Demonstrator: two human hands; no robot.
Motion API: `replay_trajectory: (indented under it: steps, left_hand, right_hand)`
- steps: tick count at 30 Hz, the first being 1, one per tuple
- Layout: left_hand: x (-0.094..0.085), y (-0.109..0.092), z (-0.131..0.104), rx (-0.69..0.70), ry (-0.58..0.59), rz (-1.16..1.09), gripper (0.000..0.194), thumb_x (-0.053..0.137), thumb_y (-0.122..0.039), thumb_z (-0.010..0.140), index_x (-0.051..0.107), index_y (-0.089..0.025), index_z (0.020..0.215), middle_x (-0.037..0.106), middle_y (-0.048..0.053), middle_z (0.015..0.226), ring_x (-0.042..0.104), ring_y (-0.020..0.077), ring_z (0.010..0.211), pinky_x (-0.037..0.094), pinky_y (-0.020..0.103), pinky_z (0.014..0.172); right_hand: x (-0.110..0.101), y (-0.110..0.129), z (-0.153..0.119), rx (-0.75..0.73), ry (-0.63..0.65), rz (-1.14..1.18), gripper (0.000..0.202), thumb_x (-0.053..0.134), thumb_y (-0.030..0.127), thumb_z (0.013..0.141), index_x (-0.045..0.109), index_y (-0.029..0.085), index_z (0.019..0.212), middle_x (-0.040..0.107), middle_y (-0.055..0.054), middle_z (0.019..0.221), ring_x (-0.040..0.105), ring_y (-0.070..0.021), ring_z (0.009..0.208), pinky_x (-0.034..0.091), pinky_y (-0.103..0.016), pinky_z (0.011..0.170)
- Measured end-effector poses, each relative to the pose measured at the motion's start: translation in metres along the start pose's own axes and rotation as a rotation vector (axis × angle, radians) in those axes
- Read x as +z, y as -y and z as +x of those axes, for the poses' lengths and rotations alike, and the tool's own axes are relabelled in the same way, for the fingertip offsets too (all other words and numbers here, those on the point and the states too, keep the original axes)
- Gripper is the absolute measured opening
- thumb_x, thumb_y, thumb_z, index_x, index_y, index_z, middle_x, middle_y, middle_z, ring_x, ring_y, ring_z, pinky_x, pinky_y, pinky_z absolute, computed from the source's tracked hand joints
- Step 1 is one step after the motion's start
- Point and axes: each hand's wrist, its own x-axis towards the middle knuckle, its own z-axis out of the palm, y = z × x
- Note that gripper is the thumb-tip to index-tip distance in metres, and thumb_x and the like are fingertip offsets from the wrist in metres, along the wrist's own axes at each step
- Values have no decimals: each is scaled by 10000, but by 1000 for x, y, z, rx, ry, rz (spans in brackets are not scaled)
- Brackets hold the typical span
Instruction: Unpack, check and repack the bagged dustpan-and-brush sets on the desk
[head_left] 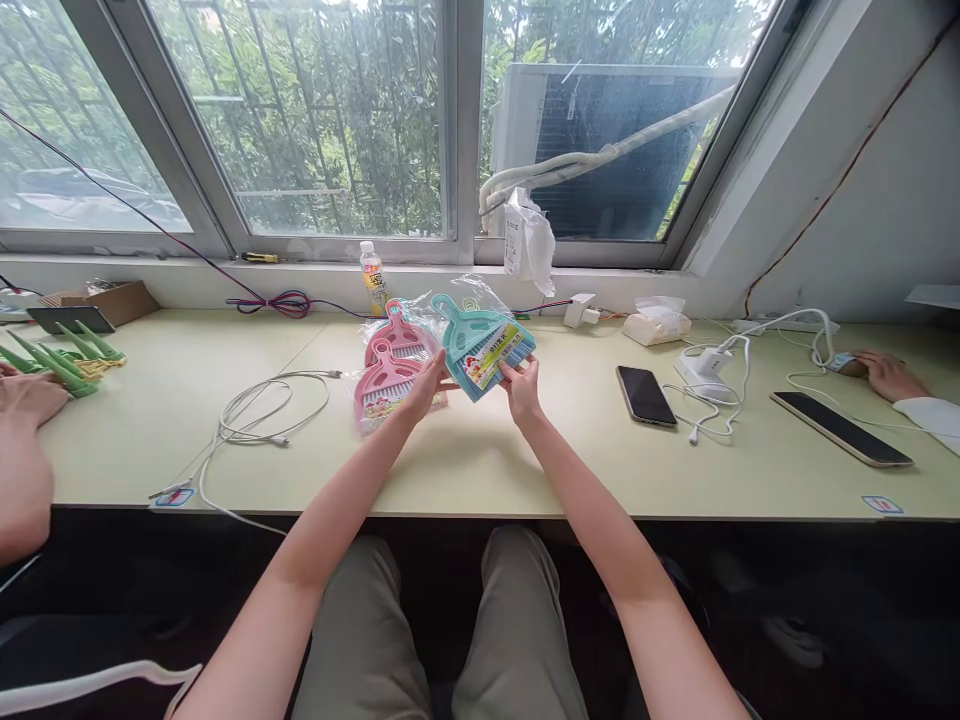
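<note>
Both my hands hold a teal dustpan-and-brush set [480, 345] in clear plastic wrap, tilted above the table. My left hand [429, 388] grips its left lower edge, and my right hand [521, 385] pinches the lower right corner near the printed label. Just left of it, two wrapped pink dustpan sets lie on the table, a back one [397, 332] and a front one [386, 375]. The front pink set is partly covered by my left hand.
White cables [247, 425] lie coiled left. A bottle [372, 275] stands behind. To the right are a phone [646, 396], tissues [657, 322], a power strip [705, 375] and a second dark device [841, 428]. Other people's hands rest at the far left [30, 400] and far right [889, 376].
</note>
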Motion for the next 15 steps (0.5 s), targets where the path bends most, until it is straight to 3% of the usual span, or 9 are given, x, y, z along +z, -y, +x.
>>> replay_trajectory:
  steps: [4,9,15]
  left_hand:
    - [-9,0,3,48,-45,-18,609,608,-608,860,583,-197,1308,706,116,1184,645,282,1150,525,432,974]
    - [-13,-2,4,40,71,-52,680,672,-500,857,437,-291,1460,660,74,1288,644,245,1159,516,433,1004]
    - [-7,-7,-1,-18,167,-53,851,753,-338,784,334,-300,1524,679,93,1262,636,271,1183,453,517,1069]
  right_hand:
    - [-4,4,5,46,58,-57,493,748,201,730,404,288,1073,691,8,968,702,-193,939,631,-399,799]
    - [-9,6,11,62,64,-47,536,752,177,710,401,280,1102,699,8,940,708,-188,892,636,-382,761]
    - [-13,6,13,15,10,-4,524,729,181,719,392,292,1104,685,-4,1014,704,-181,955,626,-392,817]
